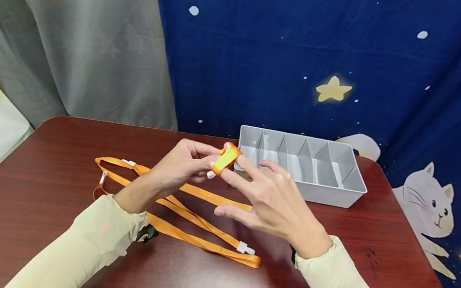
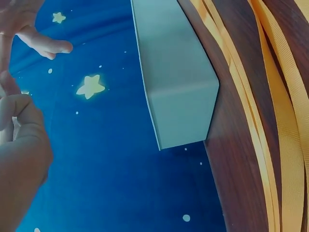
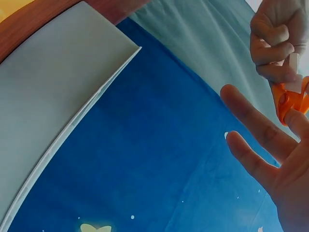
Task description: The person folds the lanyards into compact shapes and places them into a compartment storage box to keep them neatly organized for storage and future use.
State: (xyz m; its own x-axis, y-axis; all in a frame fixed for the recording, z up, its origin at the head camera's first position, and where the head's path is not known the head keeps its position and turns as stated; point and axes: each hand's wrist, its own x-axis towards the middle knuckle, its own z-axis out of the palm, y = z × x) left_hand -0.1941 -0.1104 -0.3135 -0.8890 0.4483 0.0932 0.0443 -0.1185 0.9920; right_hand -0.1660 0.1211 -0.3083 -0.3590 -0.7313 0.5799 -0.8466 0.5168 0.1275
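Orange lanyard strap [image 1: 226,158] looping around the right hand's [image 1: 276,201] outstretched index finger above the tabletop [image 1: 37,213], left hand [image 1: 184,162] gripping its end in a pinch, right grip released, more straps [image 1: 182,207] lying beneath, grey divided tray [image 1: 314,166] sitting just behind.

No words, numbers, brands or labels can be read in any view. The orange strap [image 1: 181,215], the grey divider tray [image 1: 333,193] and the blue curtain [image 1: 321,52] with its star and cat pictures bear no legible writing.
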